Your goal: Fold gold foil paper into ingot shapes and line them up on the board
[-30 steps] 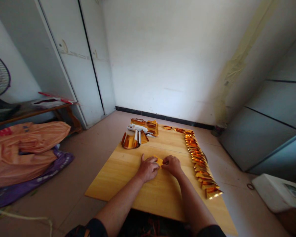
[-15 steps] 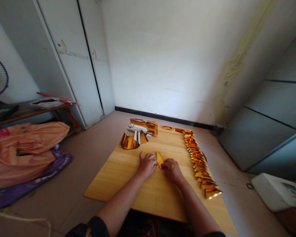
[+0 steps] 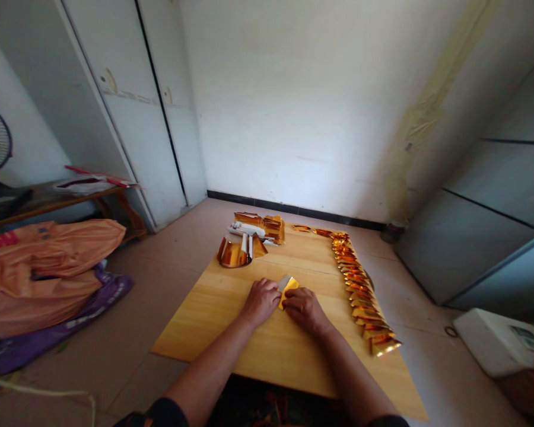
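At the left of the frame, a peach-coloured bundle [image 3: 62,249] is seen beyond the wooden board [image 3: 204,320]. Loose gold sheets [image 3: 234,254] are gathered near the board's upper left corner. Just below the frame's centre, the left hand [image 3: 260,301] is laid palm down, fingers bent together, with the paper's left edge held at its fingertips. The gold paper [image 3: 289,289] is set between both hands, its long axis slanted from lower left to upper right; both hands are in contact, so neither is clearly nearer. By the right hand [image 3: 305,309], angled inward with fingers curled, the lower right edge is gripped; its thumb is hidden. Farther right, folded gold pieces [image 3: 355,284] are lined up.
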Tool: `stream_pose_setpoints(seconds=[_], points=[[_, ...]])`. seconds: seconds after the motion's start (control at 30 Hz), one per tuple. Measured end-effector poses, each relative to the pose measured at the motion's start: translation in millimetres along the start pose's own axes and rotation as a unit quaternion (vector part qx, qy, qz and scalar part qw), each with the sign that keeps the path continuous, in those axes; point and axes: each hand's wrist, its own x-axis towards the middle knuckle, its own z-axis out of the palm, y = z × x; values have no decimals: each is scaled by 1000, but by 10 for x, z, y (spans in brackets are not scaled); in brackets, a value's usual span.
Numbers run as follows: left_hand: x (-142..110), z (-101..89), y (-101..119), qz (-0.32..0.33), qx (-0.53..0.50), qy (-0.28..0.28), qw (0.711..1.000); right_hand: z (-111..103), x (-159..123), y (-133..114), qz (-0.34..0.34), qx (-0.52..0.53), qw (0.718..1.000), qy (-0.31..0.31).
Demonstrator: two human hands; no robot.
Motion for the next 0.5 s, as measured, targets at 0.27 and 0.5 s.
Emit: stream_pose_setpoints(seconds=[0.27, 0.5], points=[[-19, 36, -66, 20, -1, -7, 1000, 6, 62, 8, 48, 17, 999, 6], [-96, -58, -106, 23, -13, -26, 999, -16, 100, 0, 57, 4, 998, -11]])
